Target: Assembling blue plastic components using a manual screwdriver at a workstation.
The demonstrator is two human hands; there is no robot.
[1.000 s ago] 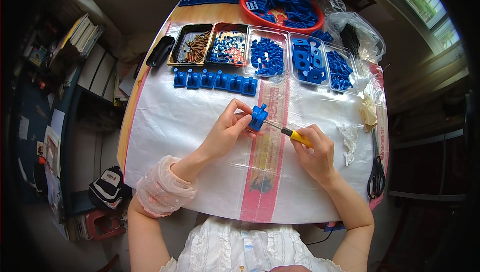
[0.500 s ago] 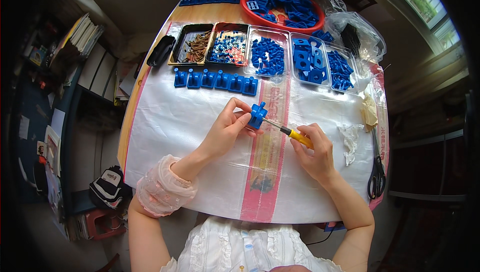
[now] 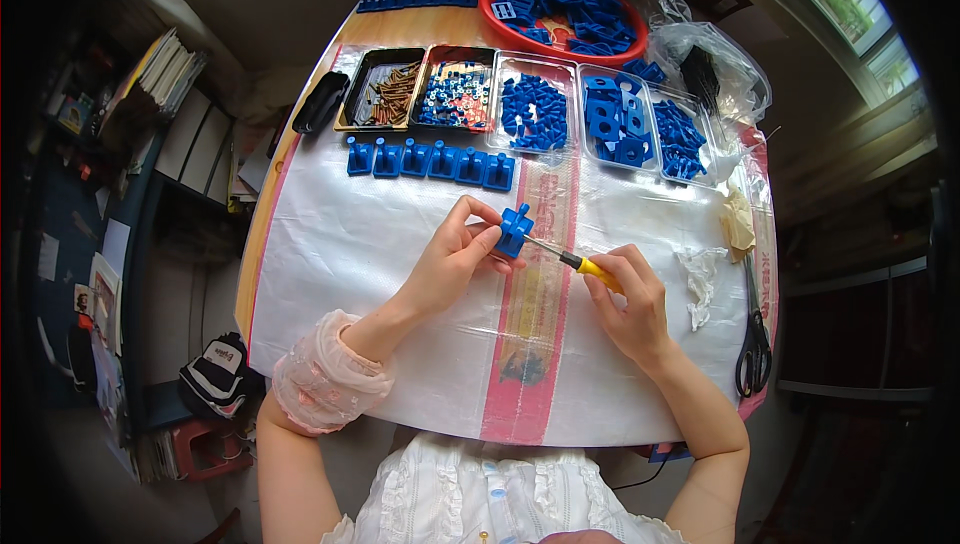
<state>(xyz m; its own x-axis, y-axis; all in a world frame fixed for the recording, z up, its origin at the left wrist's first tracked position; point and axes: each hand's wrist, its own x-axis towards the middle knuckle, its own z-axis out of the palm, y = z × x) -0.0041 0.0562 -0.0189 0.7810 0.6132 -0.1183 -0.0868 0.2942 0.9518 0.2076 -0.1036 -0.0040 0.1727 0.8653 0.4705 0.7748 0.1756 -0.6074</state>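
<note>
Between the fingertips of my left hand [image 3: 462, 247] is a small blue plastic part [image 3: 515, 231] with a knob on top, held above the middle of the sheet. My right hand [image 3: 632, 304] is closed round the yellow handle of a screwdriver [image 3: 590, 271]. The screwdriver's thin shaft points left, and its tip meets the right side of the blue part. Whether a screw sits under the tip is too small to tell. Beyond my hands stands a row of several similar blue parts [image 3: 442, 160].
Behind the row are trays of brown screws [image 3: 396, 94], small nuts [image 3: 458, 94] and blue pieces [image 3: 535, 109]. A red basin [image 3: 640, 44] of blue parts stands at the back. Black scissors [image 3: 752, 354], crumpled tissue [image 3: 700, 284] and a clear plastic bag [image 3: 735, 64] lie on the right.
My right hand has shifted very slightly left and its fingers have turned a little on the screwdriver handle. My left hand and the blue part stay practically in place.
</note>
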